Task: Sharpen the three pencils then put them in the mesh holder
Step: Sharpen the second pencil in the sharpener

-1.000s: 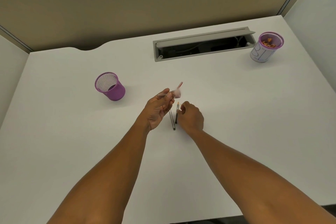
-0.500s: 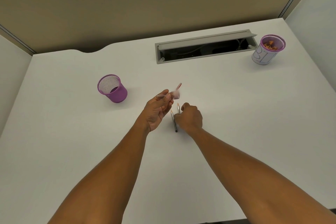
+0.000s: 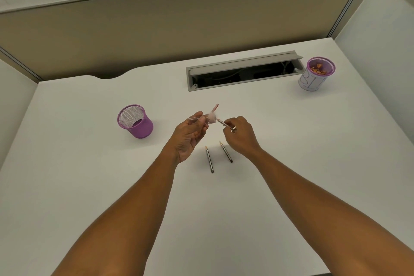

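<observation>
While the left hand [image 3: 190, 134] grips a clear pink sharpener [image 3: 209, 118], right-hand fingers [image 3: 233, 121] pinch a dark pencil [image 3: 226, 125]; two sharpened pencils [image 3: 209, 159] lie nearer.

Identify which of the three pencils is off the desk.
The pencil pinched in the right hand, tip at the sharpener. The other two pencils lie flat on the desk.

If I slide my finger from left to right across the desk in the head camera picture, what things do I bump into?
Purple mesh holder → left hand → pink sharpener → right hand → paper-wrapped cup of shavings.
</observation>
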A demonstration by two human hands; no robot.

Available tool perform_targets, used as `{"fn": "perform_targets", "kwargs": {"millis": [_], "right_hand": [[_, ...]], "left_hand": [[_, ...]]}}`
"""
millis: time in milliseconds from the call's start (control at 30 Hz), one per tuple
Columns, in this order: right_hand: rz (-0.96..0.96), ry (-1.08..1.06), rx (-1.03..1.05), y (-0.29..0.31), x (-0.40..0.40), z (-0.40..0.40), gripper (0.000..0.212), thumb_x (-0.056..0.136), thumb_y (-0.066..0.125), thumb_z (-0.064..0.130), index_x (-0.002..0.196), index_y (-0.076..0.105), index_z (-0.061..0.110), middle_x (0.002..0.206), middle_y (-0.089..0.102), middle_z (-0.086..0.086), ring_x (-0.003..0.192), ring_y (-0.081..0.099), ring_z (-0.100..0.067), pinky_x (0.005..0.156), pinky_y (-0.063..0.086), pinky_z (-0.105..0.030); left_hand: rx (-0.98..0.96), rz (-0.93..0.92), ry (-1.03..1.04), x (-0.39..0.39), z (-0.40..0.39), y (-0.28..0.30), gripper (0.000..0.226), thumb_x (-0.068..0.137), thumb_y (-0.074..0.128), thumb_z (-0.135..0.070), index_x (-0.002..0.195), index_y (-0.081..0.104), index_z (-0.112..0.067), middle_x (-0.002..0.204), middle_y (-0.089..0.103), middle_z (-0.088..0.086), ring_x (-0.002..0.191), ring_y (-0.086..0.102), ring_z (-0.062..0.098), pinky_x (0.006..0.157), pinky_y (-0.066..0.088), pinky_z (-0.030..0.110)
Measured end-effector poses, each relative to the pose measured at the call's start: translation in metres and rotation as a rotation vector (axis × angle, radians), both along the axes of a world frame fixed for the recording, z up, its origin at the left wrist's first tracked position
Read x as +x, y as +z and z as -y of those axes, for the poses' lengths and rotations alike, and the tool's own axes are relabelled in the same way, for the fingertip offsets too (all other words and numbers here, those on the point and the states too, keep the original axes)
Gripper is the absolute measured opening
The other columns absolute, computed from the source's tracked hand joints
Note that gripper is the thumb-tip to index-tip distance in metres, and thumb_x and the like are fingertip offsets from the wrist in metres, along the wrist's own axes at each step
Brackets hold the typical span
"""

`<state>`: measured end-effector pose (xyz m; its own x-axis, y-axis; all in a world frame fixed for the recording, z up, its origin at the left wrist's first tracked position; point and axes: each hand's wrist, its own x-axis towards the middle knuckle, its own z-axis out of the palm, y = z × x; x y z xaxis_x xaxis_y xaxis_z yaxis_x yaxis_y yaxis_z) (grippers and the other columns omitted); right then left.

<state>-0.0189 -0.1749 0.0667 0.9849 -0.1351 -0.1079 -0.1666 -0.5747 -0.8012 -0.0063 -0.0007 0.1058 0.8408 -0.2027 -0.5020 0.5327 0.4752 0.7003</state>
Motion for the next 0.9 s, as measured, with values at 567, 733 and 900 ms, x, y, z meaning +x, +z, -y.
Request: {"fn": "perform_targets", "kwargs": {"millis": [567,733,900], "right_hand": [[0.357,0.137,-0.074,0.039,0.001,0.028,0.025,0.088,0.054,0.002,0.109,0.068,0.005,0.093,0.048,0.003,0.07,0.047,0.001,0.064,0.037,-0.005],[0.393,0.232,-0.16,0.048,0.005,0.032,0.023,0.095,0.053,0.011,0.113,0.066,0.008,0.098,0.044,0.003,0.074,0.047,-0.005,0.064,0.036,-0.007],[0.521,0.249,-0.238,0.059,0.009,0.032,0.016,0.092,0.058,0.008,0.104,0.067,0.003,0.093,0.054,-0.008,0.073,0.052,-0.017,0.062,0.041,-0.016]], "left_hand": [[0.077,0.056,-0.053,0.016,0.013,0.017,0.023,0.091,0.065,-0.006,0.114,0.065,-0.011,0.098,0.073,0.009,0.074,0.07,0.014,0.072,0.059,0.021],[0.144,0.096,-0.081,0.021,0.014,0.023,0.02,0.09,0.066,-0.008,0.11,0.066,-0.014,0.107,0.07,0.01,0.08,0.07,0.015,0.078,0.059,0.022],[0.213,0.16,-0.102,0.026,0.017,0.03,0.03,0.09,0.067,-0.011,0.12,0.065,-0.008,0.11,0.07,0.001,0.097,0.067,0.019,0.086,0.057,0.024]]}}
